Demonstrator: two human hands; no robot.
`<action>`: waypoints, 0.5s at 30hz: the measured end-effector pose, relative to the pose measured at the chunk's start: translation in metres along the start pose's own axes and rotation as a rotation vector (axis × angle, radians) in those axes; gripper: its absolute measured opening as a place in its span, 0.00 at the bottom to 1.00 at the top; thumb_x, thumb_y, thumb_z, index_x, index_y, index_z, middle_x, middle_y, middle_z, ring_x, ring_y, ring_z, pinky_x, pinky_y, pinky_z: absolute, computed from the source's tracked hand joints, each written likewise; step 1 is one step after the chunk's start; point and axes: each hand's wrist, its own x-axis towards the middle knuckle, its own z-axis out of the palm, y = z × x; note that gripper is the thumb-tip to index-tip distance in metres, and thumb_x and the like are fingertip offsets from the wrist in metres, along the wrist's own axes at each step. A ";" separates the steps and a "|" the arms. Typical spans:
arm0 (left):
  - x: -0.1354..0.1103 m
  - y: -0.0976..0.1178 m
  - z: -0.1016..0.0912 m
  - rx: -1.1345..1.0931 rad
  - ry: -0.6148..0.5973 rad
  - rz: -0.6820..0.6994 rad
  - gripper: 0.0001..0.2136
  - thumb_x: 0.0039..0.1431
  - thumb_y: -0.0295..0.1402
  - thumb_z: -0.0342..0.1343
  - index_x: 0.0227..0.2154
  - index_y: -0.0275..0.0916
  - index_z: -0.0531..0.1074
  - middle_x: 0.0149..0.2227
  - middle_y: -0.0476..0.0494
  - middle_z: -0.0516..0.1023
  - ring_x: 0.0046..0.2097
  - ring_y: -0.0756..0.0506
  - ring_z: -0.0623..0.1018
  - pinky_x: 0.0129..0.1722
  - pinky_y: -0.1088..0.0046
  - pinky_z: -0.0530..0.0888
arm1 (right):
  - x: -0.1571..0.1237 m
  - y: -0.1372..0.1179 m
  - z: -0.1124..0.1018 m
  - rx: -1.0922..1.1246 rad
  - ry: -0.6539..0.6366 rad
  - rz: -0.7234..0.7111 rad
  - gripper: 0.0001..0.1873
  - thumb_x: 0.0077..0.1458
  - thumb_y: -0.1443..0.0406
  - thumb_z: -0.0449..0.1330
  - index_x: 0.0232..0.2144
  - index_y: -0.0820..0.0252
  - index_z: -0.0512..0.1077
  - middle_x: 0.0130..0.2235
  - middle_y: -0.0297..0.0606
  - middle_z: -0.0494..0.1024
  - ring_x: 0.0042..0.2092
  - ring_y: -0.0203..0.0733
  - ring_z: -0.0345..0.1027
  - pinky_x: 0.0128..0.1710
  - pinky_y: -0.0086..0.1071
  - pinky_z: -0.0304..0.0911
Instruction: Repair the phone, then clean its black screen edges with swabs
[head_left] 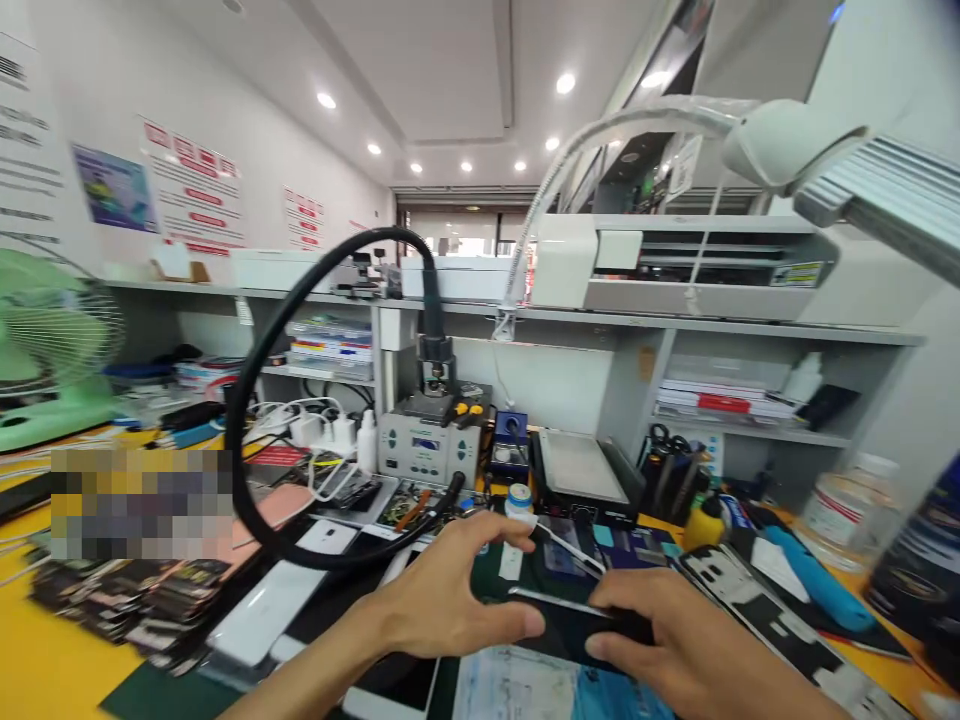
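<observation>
My right hand [660,640] grips the right end of a dark, flat phone [559,622], thumb on the near side and fingers along the far edge. The phone is tilted, with a thin bright rim on its far edge. My left hand [442,585] is at its left, thumb and fingers spread apart. The left thumb tip is at the phone's left end; whether it touches I cannot tell. Behind the phone a thin white stick-like piece [574,550] slants toward my right fingers. Below lies a clear plastic bag [517,685] beside a blue packet [619,693].
White phones [266,610] and stacked phone parts [180,600] lie at left. A black hot-air hose [240,430] arches up from a rework station [427,445]. A phone frame [787,630], a blue-handled tool [821,580] and a bottle [847,510] are at right.
</observation>
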 end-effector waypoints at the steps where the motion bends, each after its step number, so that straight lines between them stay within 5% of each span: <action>1: 0.001 -0.005 0.003 -0.035 -0.079 -0.002 0.24 0.49 0.41 0.70 0.50 0.45 0.76 0.50 0.45 0.80 0.49 0.40 0.80 0.52 0.61 0.76 | 0.000 -0.004 0.001 -0.005 -0.005 0.014 0.06 0.58 0.63 0.64 0.30 0.53 0.82 0.33 0.35 0.84 0.35 0.46 0.76 0.36 0.30 0.67; 9: -0.004 -0.014 0.028 -0.215 -0.316 -0.003 0.11 0.58 0.28 0.62 0.44 0.40 0.82 0.41 0.44 0.84 0.43 0.45 0.81 0.44 0.73 0.74 | 0.000 -0.003 0.014 0.013 -0.040 -0.024 0.08 0.58 0.69 0.65 0.37 0.53 0.83 0.37 0.36 0.83 0.41 0.45 0.77 0.40 0.30 0.68; 15: -0.017 -0.021 0.034 -0.235 -0.209 0.100 0.12 0.64 0.31 0.59 0.49 0.44 0.80 0.43 0.44 0.85 0.45 0.45 0.82 0.49 0.74 0.74 | -0.004 -0.002 0.026 0.008 0.016 -0.036 0.13 0.52 0.73 0.67 0.35 0.50 0.85 0.39 0.36 0.86 0.44 0.47 0.80 0.40 0.29 0.72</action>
